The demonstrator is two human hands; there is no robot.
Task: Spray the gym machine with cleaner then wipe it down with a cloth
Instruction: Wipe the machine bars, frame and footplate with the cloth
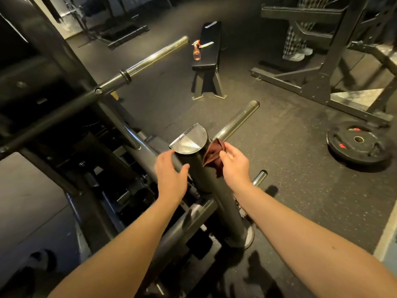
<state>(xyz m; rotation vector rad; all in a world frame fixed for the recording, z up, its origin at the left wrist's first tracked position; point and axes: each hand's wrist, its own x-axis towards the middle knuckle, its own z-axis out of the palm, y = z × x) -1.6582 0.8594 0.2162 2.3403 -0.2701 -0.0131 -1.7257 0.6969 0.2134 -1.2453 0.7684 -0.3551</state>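
Observation:
A thick black post (211, 186) of the gym machine rises in the middle of the view, capped by a shiny metal plate (190, 139). My right hand (235, 163) pinches a dark red cloth (213, 155) against the post's right side, just under the cap. My left hand (171, 173) rests on the post's left side, fingers loosely spread and thumb against the tube. A clear spray bottle (196, 50) with a red and white trigger stands far off on a black bench (209, 50).
Chrome weight pegs (238, 121) (159, 53) jut out to the right of the machine frame. A black weight plate (357, 143) lies on the rubber floor at right. A rack frame (318, 78) stands behind it, with a person's legs (295, 41) at the back.

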